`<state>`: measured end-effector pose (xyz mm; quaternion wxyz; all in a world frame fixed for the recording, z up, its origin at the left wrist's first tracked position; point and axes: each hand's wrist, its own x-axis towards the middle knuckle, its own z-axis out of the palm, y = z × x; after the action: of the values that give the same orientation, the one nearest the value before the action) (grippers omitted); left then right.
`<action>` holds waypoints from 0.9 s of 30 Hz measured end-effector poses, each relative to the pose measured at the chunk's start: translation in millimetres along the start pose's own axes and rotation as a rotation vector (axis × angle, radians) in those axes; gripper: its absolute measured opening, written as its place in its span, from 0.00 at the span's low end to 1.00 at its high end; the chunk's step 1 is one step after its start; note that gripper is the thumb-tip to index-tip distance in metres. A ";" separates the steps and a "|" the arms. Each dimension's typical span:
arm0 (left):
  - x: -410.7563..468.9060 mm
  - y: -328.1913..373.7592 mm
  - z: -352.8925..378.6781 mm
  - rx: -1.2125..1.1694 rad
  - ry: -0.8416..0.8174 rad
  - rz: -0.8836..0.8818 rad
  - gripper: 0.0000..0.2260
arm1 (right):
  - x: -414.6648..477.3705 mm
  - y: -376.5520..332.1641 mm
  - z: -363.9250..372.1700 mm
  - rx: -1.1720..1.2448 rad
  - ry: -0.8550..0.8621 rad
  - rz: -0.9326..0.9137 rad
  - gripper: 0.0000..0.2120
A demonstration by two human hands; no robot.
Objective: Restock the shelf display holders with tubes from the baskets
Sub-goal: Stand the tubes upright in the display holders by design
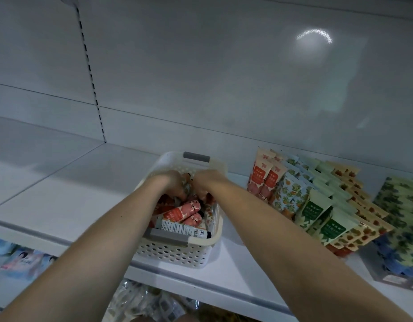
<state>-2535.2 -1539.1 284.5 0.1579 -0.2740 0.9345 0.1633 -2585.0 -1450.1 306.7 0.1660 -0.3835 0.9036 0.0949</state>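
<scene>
The person's arms are bare. The left forearm [103, 240] and the right forearm [282, 228] are slender and smooth, uncovered from the wrist to the near edge of the view. The left hand [173, 184] and the right hand [206, 183] are bare too, and their fingers are mostly hidden.

A pale grey back panel [224, 66] rises behind the white shelf board [61, 194]. A slotted upright strip [91, 75] runs down the panel at the left. A bright curved glare [314, 34] sits on the panel, upper right. Below the board's front edge at the left is a printed picture [22, 259] in blue and pink. Lower centre are what may be clear-wrapped packs [140, 300], too blurred to identify.
</scene>
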 end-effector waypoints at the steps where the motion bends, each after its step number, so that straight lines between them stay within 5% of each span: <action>1: 0.5 -1.1 0.3 -0.035 0.011 -0.012 0.16 | 0.0 -0.7 -0.1 -0.019 -0.011 0.007 0.19; 9: 0.5 -3.2 -5.1 -0.366 0.162 0.058 0.07 | -4.4 6.4 -10.8 0.254 0.103 0.017 0.19; 13: -8.7 -2.1 -12.2 -0.580 0.244 0.064 0.05 | -9.5 16.4 -23.6 0.446 0.238 0.028 0.03; 15: -15.6 -2.1 -16.5 -0.677 0.337 0.057 0.05 | -17.3 22.2 -32.5 0.523 0.333 0.025 0.12; 18: -29.6 -0.7 -23.6 -0.945 0.468 0.071 0.07 | -37.1 30.4 -38.1 0.766 0.487 -0.080 0.06; 23: -67.2 7.3 -27.4 -1.471 0.530 0.169 0.05 | -75.9 42.4 -29.6 1.015 0.796 -0.200 0.12; 27: -97.0 21.6 -24.4 -1.707 0.510 0.238 0.06 | -106.3 60.5 -17.6 1.316 0.782 -0.194 0.13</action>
<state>-2474.8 -1486.7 348.4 -0.3295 -0.2273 0.5241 0.7517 -2563.6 -1343.4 365.3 0.0363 -0.2888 0.7292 -0.6193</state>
